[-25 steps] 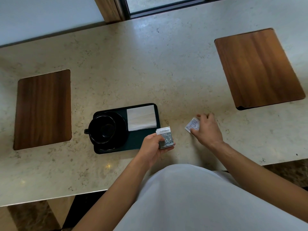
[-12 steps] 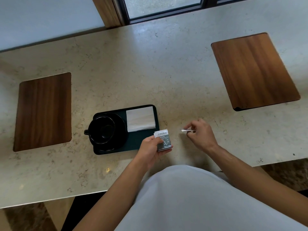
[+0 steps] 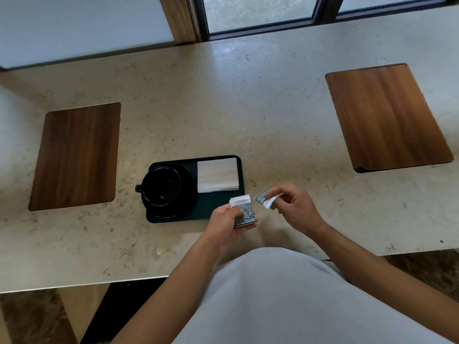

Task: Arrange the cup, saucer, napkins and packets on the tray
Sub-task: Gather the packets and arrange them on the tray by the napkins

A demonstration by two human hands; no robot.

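A dark tray lies on the stone counter in front of me. On its left half a black cup stands on a black saucer, handle to the left. White folded napkins fill its far right corner. My left hand holds a small stack of grey and white packets over the tray's near right corner. Just to the right of the tray, my right hand pinches a single packet by its fingertips, lifted off the counter, close to the stack.
Two wooden placemats are set into the counter, one at the left and one at the far right. A window frame runs along the far edge. The counter's near edge is close to my body.
My right hand has picked the single packet up from the counter and carried it left toward the stack in my left hand. The left hand has stayed by the tray's corner.
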